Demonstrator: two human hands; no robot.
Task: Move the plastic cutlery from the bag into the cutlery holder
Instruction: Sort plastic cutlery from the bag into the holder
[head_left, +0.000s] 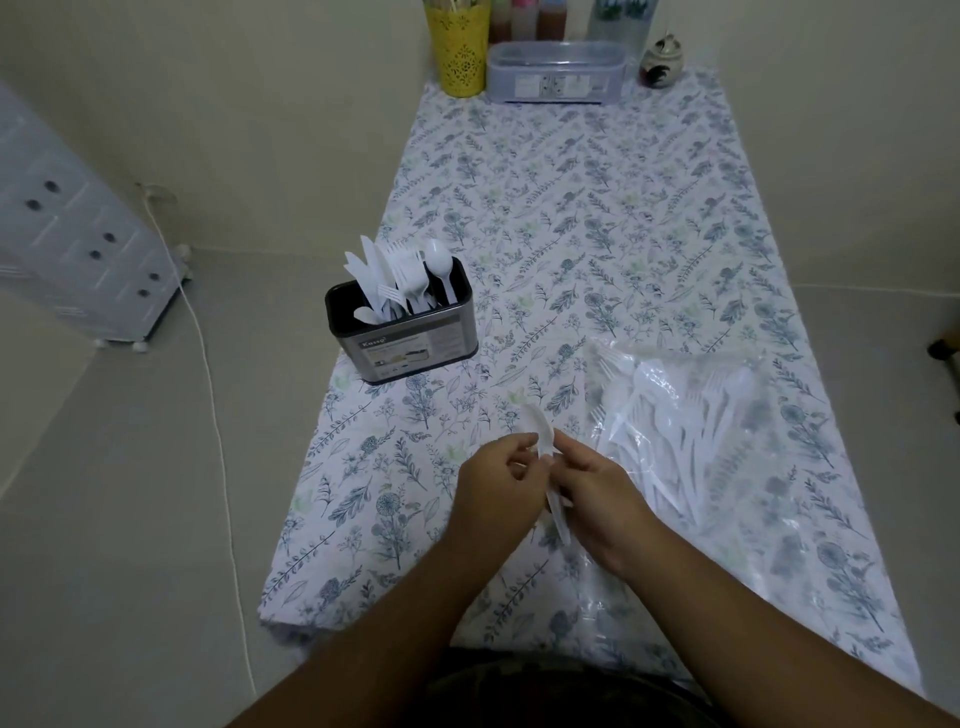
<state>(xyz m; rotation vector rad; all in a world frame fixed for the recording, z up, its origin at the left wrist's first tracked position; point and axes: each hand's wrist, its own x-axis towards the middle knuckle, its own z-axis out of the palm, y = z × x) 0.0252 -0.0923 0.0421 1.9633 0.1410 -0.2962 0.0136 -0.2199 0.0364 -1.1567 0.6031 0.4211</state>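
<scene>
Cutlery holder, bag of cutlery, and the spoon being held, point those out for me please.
cutlery holder (410, 345): head view, on its labelled front wall.
bag (691, 415): head view, on the clear plastic over the cutlery inside.
spoon (535, 422): head view, on its bowl above the fingers.

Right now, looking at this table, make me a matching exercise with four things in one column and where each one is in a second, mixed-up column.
Things:
1. white plastic spoon
2. dark metal cutlery holder
3. clear plastic bag of cutlery
4. yellow perforated cup

Places:
A. far end of the table, beside the clear lidded box
B. lying flat on the cloth, right of the hands
C. held between the left hand and right hand
D. standing near the table's left edge

Pairs: 1-C, 2-D, 3-B, 4-A
</scene>
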